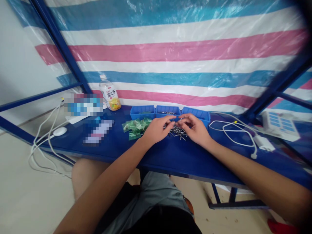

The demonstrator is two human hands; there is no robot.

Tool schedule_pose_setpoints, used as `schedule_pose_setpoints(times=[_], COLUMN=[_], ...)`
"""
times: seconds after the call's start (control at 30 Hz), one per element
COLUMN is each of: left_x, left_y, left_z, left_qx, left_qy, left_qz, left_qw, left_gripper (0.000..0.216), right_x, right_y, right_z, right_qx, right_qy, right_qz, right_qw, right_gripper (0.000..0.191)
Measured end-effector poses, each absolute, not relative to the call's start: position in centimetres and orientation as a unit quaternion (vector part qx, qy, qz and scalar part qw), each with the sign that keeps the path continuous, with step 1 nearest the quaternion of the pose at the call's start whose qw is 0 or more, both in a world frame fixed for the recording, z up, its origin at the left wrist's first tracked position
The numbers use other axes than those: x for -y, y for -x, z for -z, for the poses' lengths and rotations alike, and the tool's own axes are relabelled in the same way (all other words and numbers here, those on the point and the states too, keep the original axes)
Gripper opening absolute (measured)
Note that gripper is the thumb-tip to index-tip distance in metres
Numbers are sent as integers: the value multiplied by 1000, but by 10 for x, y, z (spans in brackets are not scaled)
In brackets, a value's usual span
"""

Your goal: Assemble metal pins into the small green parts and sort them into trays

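Observation:
A pile of small, thin metal pieces (179,132), like pins or screws, lies on the blue table. Over the pile, my left hand (157,129) has thumb and forefinger drawn together; whatever is between them is too small to make out. Close by on the right, my right hand (197,130) pinches what looks like a small metal piece (180,119). The fingertips of both hands nearly meet. Beside my left hand are green plastic packets (136,126). Behind the hands stand a left blue bin (142,115), a middle blue bin (159,114) with metal pieces, and a right blue bin (206,116).
A drink bottle (110,96) stands at the back left. A white mouse (59,131) and blurred-out items are on the left. White cables (227,130), an adapter (264,143) and a power strip (280,126) lie to the right. Blue frame posts (60,45) flank the table (168,159).

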State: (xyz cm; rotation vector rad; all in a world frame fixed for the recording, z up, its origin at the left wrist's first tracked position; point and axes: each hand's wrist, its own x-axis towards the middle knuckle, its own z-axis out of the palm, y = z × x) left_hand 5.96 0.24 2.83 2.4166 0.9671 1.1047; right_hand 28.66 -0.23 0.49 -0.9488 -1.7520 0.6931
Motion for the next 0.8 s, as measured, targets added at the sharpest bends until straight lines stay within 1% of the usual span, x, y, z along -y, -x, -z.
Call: schedule_pose_setpoints(times=[0.13,0.27,0.43,0.6,0.8], left_x=[-1,-2,-5,-7,-7], left_y=[-59,-60,-60,-61,-62], left_z=[-28,-29,-29,-29,-30], left_qx=[-330,-309,-315,-336,-350], left_qy=[-861,-864,-847,-804,-752], left_qz=[-351,-370,-396,-449,-505], left_qw=[165,148,163,199,238], left_gripper=[39,35,32,29,15], right_x=[4,6,4,7,8], right_y=[-288,-288,-285,-281,-282], right_z=[-8,-12,-8,-9,-11], right_qx=[728,749,758,757,755], right_qy=[430,410,397,393,390], right_qz=[-214,-164,-177,-232,-235], right_qw=[489,494,487,468,472], right_gripper=[28,23,24,29,24])
